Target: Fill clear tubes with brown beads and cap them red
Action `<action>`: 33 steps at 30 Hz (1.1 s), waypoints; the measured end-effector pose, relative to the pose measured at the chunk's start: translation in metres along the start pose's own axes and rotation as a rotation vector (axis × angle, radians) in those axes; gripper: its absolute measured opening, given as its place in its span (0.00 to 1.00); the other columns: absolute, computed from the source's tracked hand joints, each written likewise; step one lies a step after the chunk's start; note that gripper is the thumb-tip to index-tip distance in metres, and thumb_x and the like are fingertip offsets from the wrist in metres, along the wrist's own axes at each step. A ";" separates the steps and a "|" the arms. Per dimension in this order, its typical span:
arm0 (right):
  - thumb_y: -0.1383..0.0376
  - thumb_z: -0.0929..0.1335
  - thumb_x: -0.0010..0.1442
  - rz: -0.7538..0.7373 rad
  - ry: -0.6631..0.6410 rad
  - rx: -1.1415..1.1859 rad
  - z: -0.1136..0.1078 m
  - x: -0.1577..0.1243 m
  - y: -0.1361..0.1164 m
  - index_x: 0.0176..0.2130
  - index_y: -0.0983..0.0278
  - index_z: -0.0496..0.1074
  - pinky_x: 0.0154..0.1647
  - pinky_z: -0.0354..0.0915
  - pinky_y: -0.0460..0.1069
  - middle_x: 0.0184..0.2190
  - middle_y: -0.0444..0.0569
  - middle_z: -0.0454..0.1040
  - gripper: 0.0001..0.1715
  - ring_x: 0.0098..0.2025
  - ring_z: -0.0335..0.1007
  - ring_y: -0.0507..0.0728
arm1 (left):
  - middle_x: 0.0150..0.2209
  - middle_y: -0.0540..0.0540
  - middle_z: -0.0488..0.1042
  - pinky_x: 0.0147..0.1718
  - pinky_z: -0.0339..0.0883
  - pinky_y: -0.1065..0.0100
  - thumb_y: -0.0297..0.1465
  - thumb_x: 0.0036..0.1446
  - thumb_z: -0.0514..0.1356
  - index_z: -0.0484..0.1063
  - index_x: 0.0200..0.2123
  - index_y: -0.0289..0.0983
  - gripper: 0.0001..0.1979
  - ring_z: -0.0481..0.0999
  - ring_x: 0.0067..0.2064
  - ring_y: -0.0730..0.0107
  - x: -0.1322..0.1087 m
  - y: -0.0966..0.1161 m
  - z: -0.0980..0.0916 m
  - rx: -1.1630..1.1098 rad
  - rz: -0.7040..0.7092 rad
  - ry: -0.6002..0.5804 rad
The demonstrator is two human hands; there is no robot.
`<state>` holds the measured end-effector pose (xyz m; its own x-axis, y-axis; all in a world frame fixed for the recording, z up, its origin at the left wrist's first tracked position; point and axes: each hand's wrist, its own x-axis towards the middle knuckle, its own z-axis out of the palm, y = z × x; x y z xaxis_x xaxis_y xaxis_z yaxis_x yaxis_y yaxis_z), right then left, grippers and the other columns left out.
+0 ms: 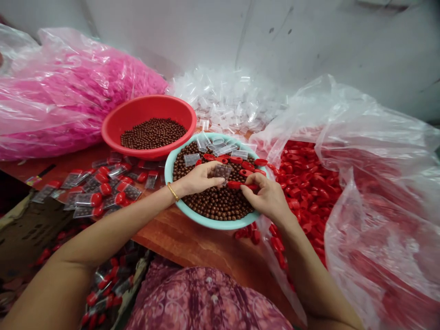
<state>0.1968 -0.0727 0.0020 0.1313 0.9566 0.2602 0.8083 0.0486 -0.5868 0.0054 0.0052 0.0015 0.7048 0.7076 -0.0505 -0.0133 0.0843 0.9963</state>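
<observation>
Over a pale turquoise basin (206, 222) of small round brown balls (220, 201), both hands are close together. My left hand (201, 178) is closed on a small clear plastic container (223, 172) with brown balls inside. Between the thumb and fingers of my right hand (264, 195) is a red plastic cap (235, 184), its end close to the container's mouth; whether they touch I cannot tell. Several empty clear containers (223, 149) and more red caps (245, 165) lie on the balls at the basin's far side.
A red basin (113, 123) of brown balls stands behind left. Filled, red-capped containers (103, 188) cover the table's left, with more in a box below. A bag of pink pieces (75, 87), a heap of clear containers (230, 101) and a bag of red caps (302, 183) surround the basins.
</observation>
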 end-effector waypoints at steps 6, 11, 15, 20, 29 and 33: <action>0.61 0.62 0.54 0.012 -0.103 -0.089 -0.013 0.003 -0.006 0.39 0.61 0.73 0.29 0.62 0.49 0.29 0.47 0.76 0.15 0.28 0.70 0.55 | 0.32 0.48 0.74 0.38 0.70 0.70 0.28 0.47 0.63 0.63 0.35 0.33 0.12 0.75 0.34 0.75 0.001 0.008 0.003 -0.255 -0.035 0.007; 0.60 0.64 0.51 0.263 -0.073 0.653 -0.004 0.020 -0.011 0.38 0.61 0.68 0.19 0.61 0.45 0.23 0.40 0.67 0.14 0.19 0.60 0.48 | 0.26 0.49 0.74 0.26 0.68 0.73 0.26 0.48 0.57 0.61 0.31 0.34 0.06 0.72 0.23 0.77 -0.001 0.011 0.003 -0.128 -0.150 -0.070; 0.60 0.70 0.45 0.178 -0.236 0.882 0.004 0.030 -0.024 0.37 0.62 0.70 0.16 0.58 0.43 0.21 0.37 0.63 0.17 0.17 0.55 0.46 | 0.22 0.50 0.72 0.22 0.67 0.73 0.25 0.45 0.54 0.61 0.29 0.34 0.05 0.71 0.21 0.76 -0.003 0.012 0.001 -0.109 -0.148 -0.123; 0.62 0.71 0.47 -0.044 -0.283 0.744 0.009 0.031 -0.034 0.34 0.64 0.71 0.22 0.59 0.44 0.26 0.41 0.70 0.12 0.23 0.60 0.47 | 0.20 0.51 0.71 0.19 0.65 0.75 0.26 0.42 0.54 0.61 0.28 0.35 0.06 0.68 0.19 0.77 -0.005 0.014 0.000 -0.091 -0.146 -0.164; 0.62 0.71 0.49 -0.171 -0.210 0.607 0.011 0.029 -0.034 0.28 0.63 0.69 0.25 0.61 0.44 0.22 0.40 0.68 0.08 0.24 0.61 0.48 | 0.18 0.54 0.69 0.17 0.61 0.79 0.23 0.41 0.53 0.60 0.29 0.35 0.08 0.66 0.17 0.80 -0.005 0.012 0.001 -0.016 -0.133 -0.146; 0.59 0.71 0.49 -0.102 -0.172 0.635 0.018 0.027 -0.032 0.24 0.62 0.63 0.22 0.60 0.44 0.19 0.39 0.65 0.14 0.20 0.59 0.47 | 0.20 0.53 0.69 0.19 0.64 0.77 0.24 0.42 0.53 0.60 0.30 0.35 0.07 0.67 0.19 0.79 -0.005 0.012 0.002 -0.039 -0.104 -0.103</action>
<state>0.1645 -0.0430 0.0139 -0.0640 0.9678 0.2433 0.3101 0.2511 -0.9170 0.0029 0.0013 0.0135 0.7727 0.6184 -0.1436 0.0369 0.1821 0.9826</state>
